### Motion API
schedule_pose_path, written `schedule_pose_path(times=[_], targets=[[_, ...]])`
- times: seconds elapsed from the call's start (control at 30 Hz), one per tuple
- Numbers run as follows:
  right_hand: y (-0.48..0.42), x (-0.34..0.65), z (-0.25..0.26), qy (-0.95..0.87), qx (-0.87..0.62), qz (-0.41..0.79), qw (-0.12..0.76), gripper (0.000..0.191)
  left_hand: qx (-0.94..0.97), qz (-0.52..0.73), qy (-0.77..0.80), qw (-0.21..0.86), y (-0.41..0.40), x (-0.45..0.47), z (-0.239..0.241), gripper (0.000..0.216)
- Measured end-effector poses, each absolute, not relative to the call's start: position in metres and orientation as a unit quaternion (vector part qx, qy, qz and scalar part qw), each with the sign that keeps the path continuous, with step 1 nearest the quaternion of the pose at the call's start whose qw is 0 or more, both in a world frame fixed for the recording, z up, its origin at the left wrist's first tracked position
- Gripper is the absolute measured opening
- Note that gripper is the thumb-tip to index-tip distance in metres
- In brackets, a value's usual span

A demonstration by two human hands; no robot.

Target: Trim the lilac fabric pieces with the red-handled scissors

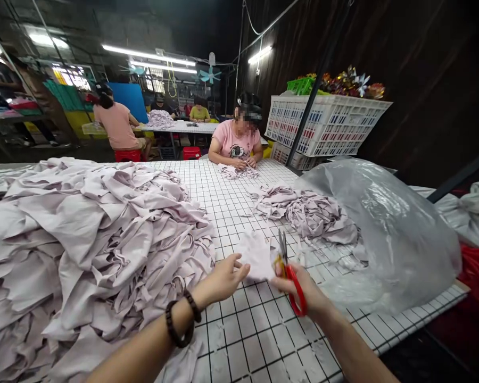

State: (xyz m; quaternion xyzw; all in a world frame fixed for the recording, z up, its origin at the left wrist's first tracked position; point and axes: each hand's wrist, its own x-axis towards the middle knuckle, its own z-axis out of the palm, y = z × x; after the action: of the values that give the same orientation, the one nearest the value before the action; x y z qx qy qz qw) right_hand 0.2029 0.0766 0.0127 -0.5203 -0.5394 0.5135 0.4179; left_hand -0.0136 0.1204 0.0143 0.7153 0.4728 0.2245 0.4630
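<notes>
My left hand (223,276), with a dark bead bracelet on the wrist, pinches the edge of a small pale lilac fabric piece (257,255) just above the white gridded table (247,330). My right hand (303,290) grips red-handled scissors (289,271), blades pointing up beside the fabric piece. The scissor blades look nearly closed.
A large heap of pale fabric (83,250) fills the table's left. A smaller pile of cut pieces (307,213) lies ahead, next to a big clear plastic bag (383,234). A person in a pink shirt (237,141) works at the far end. White crates (327,125) stand behind.
</notes>
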Motion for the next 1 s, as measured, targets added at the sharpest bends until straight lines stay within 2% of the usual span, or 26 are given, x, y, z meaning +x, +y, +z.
schedule_pose_path(times=[0.1,0.2,0.33,0.4,0.43,0.5,0.57,0.63,0.8,0.9,1.0], targets=[[0.018,0.209,0.011,-0.534,-0.493,0.592,0.348,0.025,0.675,0.24,0.489,0.497,0.114,0.003,-0.032,0.069],[-0.006,0.222,-0.001,-0.515,-0.555,0.58,0.299,0.022,0.666,0.265,0.525,0.459,0.104,0.004,-0.052,0.073],[0.008,0.242,-0.014,-0.48,-0.629,0.497,0.356,0.023,0.68,0.323,0.551,0.36,0.091,0.002,-0.041,0.049],[0.028,0.244,-0.015,-0.481,-0.67,0.428,0.37,0.022,0.695,0.345,0.528,0.344,0.083,0.01,-0.033,0.033],[0.04,0.243,-0.016,-0.487,-0.692,0.392,0.36,0.021,0.697,0.348,0.51,0.366,0.079,0.016,-0.03,0.025],[0.064,0.236,-0.019,-0.5,-0.728,0.331,0.332,0.017,0.65,0.332,0.482,0.485,0.072,0.03,-0.028,0.014],[0.085,0.226,-0.025,-0.505,-0.744,0.3,0.32,0.018,0.554,0.294,0.472,0.62,0.065,0.043,-0.031,0.014],[0.101,0.217,-0.032,-0.507,-0.748,0.284,0.321,0.021,0.469,0.258,0.467,0.704,0.061,0.05,-0.036,0.017],[0.118,0.215,-0.041,-0.504,-0.734,0.281,0.357,0.017,0.358,0.228,0.435,0.794,0.057,0.04,-0.042,0.023],[0.123,0.221,-0.037,-0.495,-0.707,0.318,0.393,0.015,0.303,0.228,0.409,0.83,0.059,0.033,-0.045,0.029],[0.12,0.221,-0.027,-0.494,-0.659,0.367,0.432,0.02,0.219,0.228,0.365,0.876,0.063,0.034,-0.049,0.034]])
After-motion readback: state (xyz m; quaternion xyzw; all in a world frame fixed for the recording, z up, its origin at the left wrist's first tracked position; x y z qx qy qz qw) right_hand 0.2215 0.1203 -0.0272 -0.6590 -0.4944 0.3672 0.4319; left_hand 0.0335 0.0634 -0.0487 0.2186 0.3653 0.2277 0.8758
